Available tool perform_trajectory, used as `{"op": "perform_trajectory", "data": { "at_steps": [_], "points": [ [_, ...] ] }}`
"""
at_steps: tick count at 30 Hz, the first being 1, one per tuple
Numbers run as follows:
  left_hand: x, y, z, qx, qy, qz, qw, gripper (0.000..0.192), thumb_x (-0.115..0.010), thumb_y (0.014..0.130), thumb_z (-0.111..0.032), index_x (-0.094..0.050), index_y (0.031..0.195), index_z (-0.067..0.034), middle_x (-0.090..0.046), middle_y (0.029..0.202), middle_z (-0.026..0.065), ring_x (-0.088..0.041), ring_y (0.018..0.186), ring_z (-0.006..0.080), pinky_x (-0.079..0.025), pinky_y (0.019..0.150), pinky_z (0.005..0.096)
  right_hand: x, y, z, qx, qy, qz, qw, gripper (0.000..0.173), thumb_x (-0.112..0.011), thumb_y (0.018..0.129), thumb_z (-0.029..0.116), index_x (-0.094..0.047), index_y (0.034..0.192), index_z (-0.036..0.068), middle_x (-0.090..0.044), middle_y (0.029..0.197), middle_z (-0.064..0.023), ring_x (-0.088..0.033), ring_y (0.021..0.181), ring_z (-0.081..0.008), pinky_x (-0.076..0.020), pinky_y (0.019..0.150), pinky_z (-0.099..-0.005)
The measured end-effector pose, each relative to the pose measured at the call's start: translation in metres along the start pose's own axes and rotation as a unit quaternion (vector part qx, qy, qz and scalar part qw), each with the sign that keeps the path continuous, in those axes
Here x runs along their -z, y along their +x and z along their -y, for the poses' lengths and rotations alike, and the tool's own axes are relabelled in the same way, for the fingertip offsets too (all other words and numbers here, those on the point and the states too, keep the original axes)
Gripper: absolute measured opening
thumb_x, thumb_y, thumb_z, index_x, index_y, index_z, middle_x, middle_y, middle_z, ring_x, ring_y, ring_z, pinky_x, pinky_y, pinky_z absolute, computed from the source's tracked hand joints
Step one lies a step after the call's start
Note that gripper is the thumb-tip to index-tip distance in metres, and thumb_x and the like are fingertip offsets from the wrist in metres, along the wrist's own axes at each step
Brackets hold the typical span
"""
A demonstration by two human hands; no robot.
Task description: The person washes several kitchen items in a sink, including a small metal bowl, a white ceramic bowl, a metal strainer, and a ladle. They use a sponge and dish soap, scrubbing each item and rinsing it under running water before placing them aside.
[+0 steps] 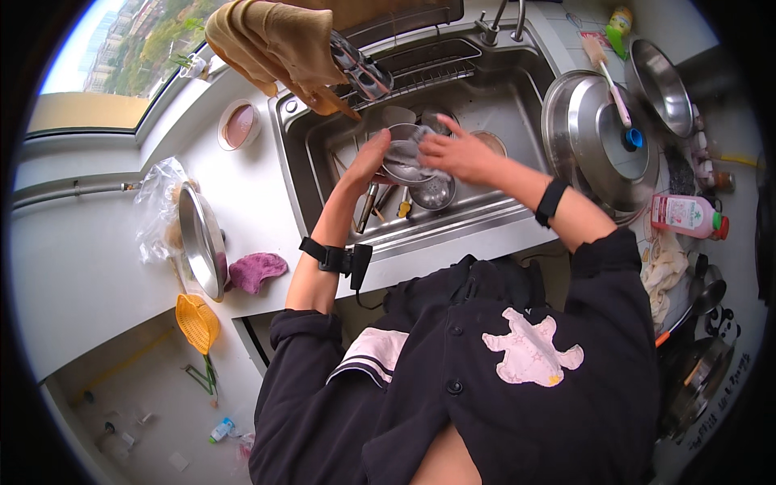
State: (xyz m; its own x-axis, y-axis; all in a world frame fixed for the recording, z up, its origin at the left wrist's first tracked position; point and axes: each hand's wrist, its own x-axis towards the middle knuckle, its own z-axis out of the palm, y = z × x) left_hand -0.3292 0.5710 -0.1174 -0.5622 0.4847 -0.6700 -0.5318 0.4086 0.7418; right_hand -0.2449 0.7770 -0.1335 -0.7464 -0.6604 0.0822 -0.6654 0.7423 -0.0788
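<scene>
Over a stainless steel sink [521, 103], my left hand [368, 159] grips a metal bowl [401, 162] by its left side and tilts it. My right hand [458, 154] presses a grey scrubbing cloth or pad [426, 140], blurred by motion, against the bowl's right rim. Below the bowl a perforated metal strainer [435, 194] lies on the sink floor. Several utensils lie to its left, one with a metal handle [367, 209]. Another round dish [488, 143] is partly hidden behind my right hand.
A large pot lid [597, 142] with a pink-handled brush [615, 97] on it stands right of the sink. Beyond are a steel basin [661, 88] and a pink bottle [685, 216]. On the left lie a purple cloth [257, 272] and a metal lid [203, 239]. A tan towel [273, 42] hangs at the back.
</scene>
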Motion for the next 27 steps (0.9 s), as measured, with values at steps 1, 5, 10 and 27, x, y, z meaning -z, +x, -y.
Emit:
{"op": "perform_trajectory", "data": {
  "at_steps": [1, 5, 10, 27],
  "points": [
    [-0.005, 0.001, 0.001, -0.003, 0.0, 0.004, 1.0, 0.052, -0.031, 0.096, -0.052, -0.045, 0.13, -0.014, -0.055, 0.12, 0.0071, -0.063, 0.094, 0.0234, -0.057, 0.065, 0.0412, 0.001, 0.003, 0.015, -0.062, 0.025, 0.073, 0.995, 0.039, -0.054, 0.078, 0.008, -0.057, 0.116, 0.016, -0.053, 0.122, -0.0039, -0.043, 0.124, -0.018, -0.0151, 0.113, -0.0519],
    [-0.021, 0.005, 0.012, 0.001, -0.04, -0.065, 0.997, 0.05, -0.032, 0.095, -0.053, -0.046, 0.128, -0.018, -0.053, 0.121, 0.006, -0.06, 0.101, 0.0229, -0.058, 0.066, 0.0447, 0.003, 0.012, 0.04, -0.106, 0.372, -0.089, 0.918, 0.059, -0.071, 0.066, 0.012, -0.051, 0.12, 0.004, -0.051, 0.12, -0.0121, -0.045, 0.12, -0.0269, -0.0267, 0.108, -0.0432],
    [-0.022, 0.012, 0.023, -0.043, -0.052, -0.077, 0.995, 0.045, -0.032, 0.096, -0.049, -0.044, 0.125, -0.016, -0.054, 0.114, 0.0064, -0.059, 0.096, 0.0241, -0.057, 0.059, 0.0422, 0.006, 0.015, 0.029, -0.121, 0.119, 0.024, 0.985, 0.054, -0.073, 0.066, 0.026, -0.056, 0.11, 0.001, -0.054, 0.114, -0.0163, -0.048, 0.115, -0.0288, -0.0267, 0.108, -0.0434],
    [-0.04, 0.027, 0.031, -0.061, -0.094, -0.099, 0.989, 0.054, -0.039, 0.093, -0.055, -0.043, 0.13, -0.016, -0.05, 0.122, 0.0079, -0.055, 0.103, 0.0238, -0.055, 0.065, 0.0458, 0.008, 0.023, 0.034, -0.277, 0.178, -0.002, 0.944, 0.053, -0.077, 0.065, 0.033, -0.059, 0.103, 0.001, -0.057, 0.107, -0.0157, -0.052, 0.1, -0.0355, -0.043, 0.086, -0.041]
  ]
}}
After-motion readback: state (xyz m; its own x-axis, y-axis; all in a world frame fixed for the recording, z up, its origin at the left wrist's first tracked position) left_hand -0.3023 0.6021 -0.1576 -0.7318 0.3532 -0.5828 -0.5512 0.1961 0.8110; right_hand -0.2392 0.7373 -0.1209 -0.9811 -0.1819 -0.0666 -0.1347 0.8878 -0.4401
